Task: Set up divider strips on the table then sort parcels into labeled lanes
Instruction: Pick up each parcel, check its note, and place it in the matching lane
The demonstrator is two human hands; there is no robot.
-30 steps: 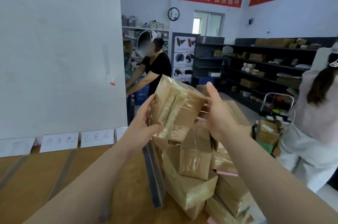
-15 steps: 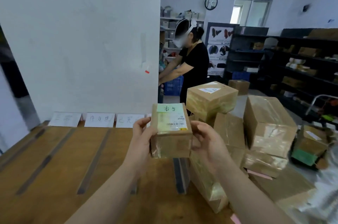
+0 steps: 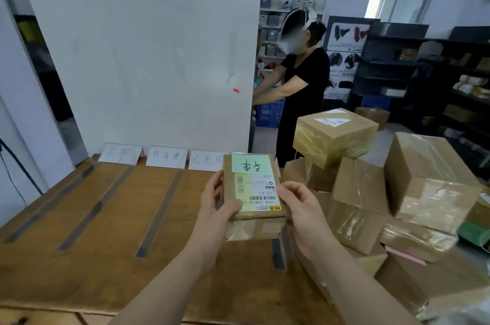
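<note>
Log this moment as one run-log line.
step: sorting | left hand: grips parcel | right hand: grips parcel | parcel: green note facing up, above table | divider strips: laid | parcel pile: right of strips

One head-worn view — looking forward and down, close over the table (image 3: 111, 258) — no second view.

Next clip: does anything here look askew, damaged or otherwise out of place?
The parcel held between the left hand and right hand faces the wearer upside down: its green note and shipping label read inverted. On the right, the parcel pile is loosely heaped, several boxes tilted.
</note>
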